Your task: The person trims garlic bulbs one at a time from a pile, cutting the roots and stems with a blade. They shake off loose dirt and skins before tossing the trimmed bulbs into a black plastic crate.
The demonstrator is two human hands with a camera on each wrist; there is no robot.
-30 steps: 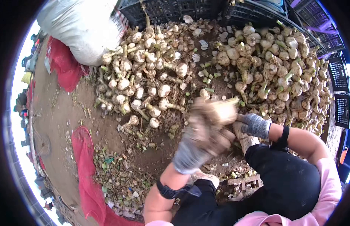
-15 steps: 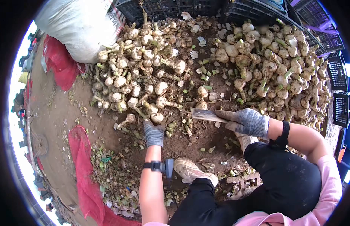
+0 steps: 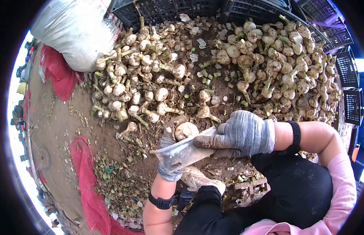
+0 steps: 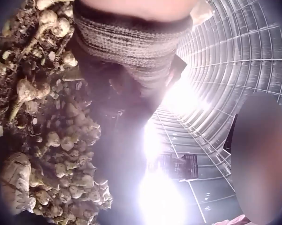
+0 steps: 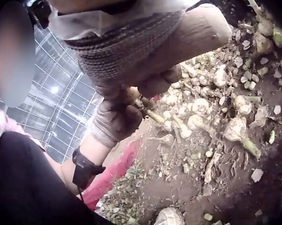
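In the head view my gloved left hand (image 3: 166, 141) holds a garlic bulb (image 3: 186, 131), its pale round end facing up. My gloved right hand (image 3: 240, 135) grips a broad-bladed knife (image 3: 182, 153). The blade lies slantwise just in front of the bulb and hides much of the left palm. From the right wrist view, the left hand (image 5: 115, 122) appears close below the right hand (image 5: 122, 61). The left wrist view shows the left glove (image 4: 127, 61) from the cuff side, its fingers dark against glare.
Heaps of stemmed garlic lie at left (image 3: 131, 78) and right (image 3: 283, 74). Cut stem pieces (image 3: 208, 76) litter the soil between them. Black crates (image 3: 170, 13) stand behind, with a white sack (image 3: 76, 31) at far left. Red netting (image 3: 86, 180) and a shoe (image 3: 199, 178) lie nearer.
My left hand has come back from the left heap with a garlic bulb. The right hand has moved the knife left and nearer, to beside it. A stemmed bulb now lies on the soil between the heaps.
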